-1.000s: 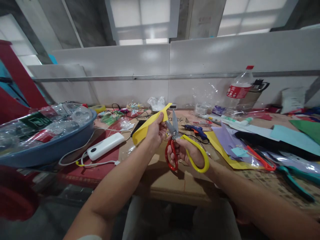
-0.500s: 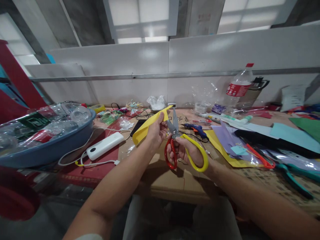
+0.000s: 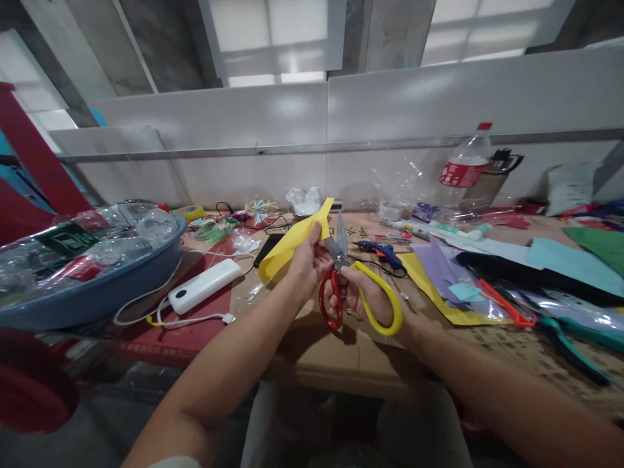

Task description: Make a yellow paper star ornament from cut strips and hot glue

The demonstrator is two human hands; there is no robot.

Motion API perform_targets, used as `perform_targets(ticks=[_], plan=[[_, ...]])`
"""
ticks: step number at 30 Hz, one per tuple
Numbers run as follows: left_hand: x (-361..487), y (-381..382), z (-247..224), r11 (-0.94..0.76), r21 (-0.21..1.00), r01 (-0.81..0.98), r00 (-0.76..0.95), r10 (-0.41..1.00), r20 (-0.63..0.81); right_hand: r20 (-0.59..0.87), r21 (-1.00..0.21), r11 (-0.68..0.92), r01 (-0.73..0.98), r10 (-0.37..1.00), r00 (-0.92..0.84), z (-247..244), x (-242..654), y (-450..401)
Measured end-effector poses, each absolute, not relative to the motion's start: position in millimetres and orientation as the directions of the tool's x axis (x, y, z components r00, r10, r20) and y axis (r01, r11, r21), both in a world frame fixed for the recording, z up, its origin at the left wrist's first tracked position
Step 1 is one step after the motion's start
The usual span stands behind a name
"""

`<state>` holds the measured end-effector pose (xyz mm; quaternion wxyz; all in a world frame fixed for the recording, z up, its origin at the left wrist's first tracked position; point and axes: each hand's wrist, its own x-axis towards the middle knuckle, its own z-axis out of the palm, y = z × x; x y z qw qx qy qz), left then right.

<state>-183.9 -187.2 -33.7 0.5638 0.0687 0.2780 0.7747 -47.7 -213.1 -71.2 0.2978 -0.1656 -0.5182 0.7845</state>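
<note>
In my left hand (image 3: 312, 259) is a sheet of yellow paper (image 3: 285, 249), pinched near its right end, where a narrow strip points up and away. My right hand (image 3: 366, 296) has its fingers through the handles of a pair of scissors (image 3: 341, 250), one handle red and the other yellow. The scissor blades are apart and point away from me, close beside the paper's right edge. Whether a blade touches the paper I cannot tell. Both hands are held above the cardboard (image 3: 336, 351) at the table's front.
On the left stand a blue basin (image 3: 146, 276) of plastic bottles and a white power bank (image 3: 207, 285) with its cable. Behind my right hand lies a blue glue gun (image 3: 383, 253). Coloured sheets (image 3: 443, 279), teal-handled pliers (image 3: 572, 351) and a clear bottle (image 3: 463, 172) are on the right.
The yellow paper's narrow end has tilted more upright, with my left hand turned slightly. The scissors have stayed nearly in place, blades still apart.
</note>
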Motion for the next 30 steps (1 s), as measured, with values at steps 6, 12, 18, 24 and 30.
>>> perform_targets(ticks=[6,12,18,24,30], plan=[[-203.5,-207.3,-45.4,-0.012,0.718,-0.696,-0.152,0.980,-0.130,0.009,-0.922,-0.288,-0.257,0.649,-0.761,-76.2,-43.8,-206.4],[-262.1,-264.3,-12.7,0.378,0.925,0.045,0.057,0.923,-0.380,-0.027,-0.915,-0.329,-0.234,0.628,-0.778,-72.0,-37.6,-204.8],[-268.4,-205.5,33.6,0.047,0.966,-0.253,-0.279,0.953,-0.120,-0.023,-0.900,-0.360,-0.246,0.602,-0.798,-71.1,-41.7,-207.5],[-238.9,-149.3,44.5,0.234,0.968,-0.094,-0.472,0.845,-0.251,-0.016,-0.923,-0.310,-0.228,0.622,-0.783,-70.8,-40.5,-207.1],[-235.8,-143.2,45.9,0.350,0.926,0.142,-0.298,0.907,-0.298,-0.037,-0.927,-0.332,-0.175,0.545,-0.838,-80.7,-36.3,-204.1]])
